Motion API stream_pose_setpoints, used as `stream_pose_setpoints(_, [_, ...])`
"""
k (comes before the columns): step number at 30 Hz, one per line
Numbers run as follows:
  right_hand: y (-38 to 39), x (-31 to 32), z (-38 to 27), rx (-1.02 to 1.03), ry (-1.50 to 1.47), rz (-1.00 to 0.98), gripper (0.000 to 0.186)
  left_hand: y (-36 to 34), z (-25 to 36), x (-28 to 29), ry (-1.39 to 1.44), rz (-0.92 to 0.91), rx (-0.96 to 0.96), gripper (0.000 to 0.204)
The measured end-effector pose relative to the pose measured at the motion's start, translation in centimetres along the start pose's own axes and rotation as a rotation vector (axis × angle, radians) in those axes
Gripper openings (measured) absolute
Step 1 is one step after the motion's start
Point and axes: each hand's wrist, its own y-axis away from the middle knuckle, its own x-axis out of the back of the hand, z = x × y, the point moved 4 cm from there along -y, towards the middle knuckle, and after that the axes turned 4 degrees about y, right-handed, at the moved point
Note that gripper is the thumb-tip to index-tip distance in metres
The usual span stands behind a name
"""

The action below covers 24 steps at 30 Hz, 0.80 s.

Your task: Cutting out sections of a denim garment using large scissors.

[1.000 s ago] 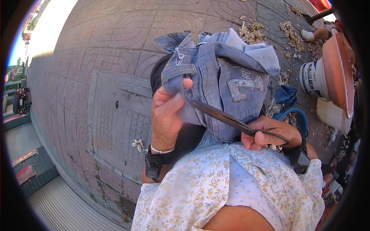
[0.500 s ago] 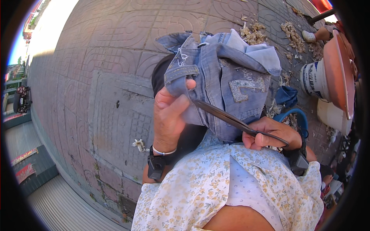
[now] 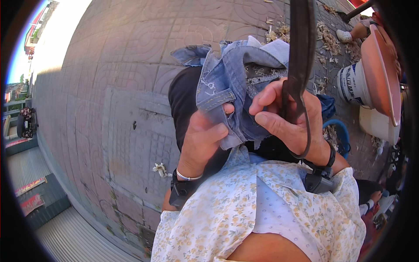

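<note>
A blue denim garment with frayed threads and glittery decoration lies bunched over my dark-trousered knees. My left hand pinches the denim near a stitched strap-like piece, thumb and fingers closed on the cloth. To its right, my right hand keeps dark metal scissors hooked in it, the blades sticking up and away from the cloth. The thumb and forefinger of that hand are bent close to the denim; whether they touch it I cannot tell. A ragged edge of the denim hangs down between my hands.
At right stand a white bucket, a pink-orange basin and a blue-rimmed container. Pale scraps litter the patterned paving. Another person's shoe is at upper right. Metal shutters are at lower left.
My right hand has moved forward toward my left hand. The scissors, which lay across the denim pointing at my left hand, now point upward, away from the cloth. My left hand has shifted slightly right.
</note>
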Motion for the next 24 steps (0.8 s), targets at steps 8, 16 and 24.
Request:
stream_pose_setpoints(8, [-1.4, -1.4, 2.7, -0.089, 0.106, -0.022, 0.028, 0.0, -0.8, -0.1, 0.046, 0.041, -0.017, 0.029])
stream_pose_setpoints(16, [-2.0, -1.7, 2.4, -0.13, 0.049, -0.007, 0.025, -0.1, -1.2, 0.4, 0.049, 0.046, 0.012, 0.027])
stream_pose_setpoints(24, [-2.7, -1.4, 3.3, 0.039, 0.131, 0.099, 0.029, 0.5, -1.2, 0.5, -0.017, 0.099, -0.011, 0.023])
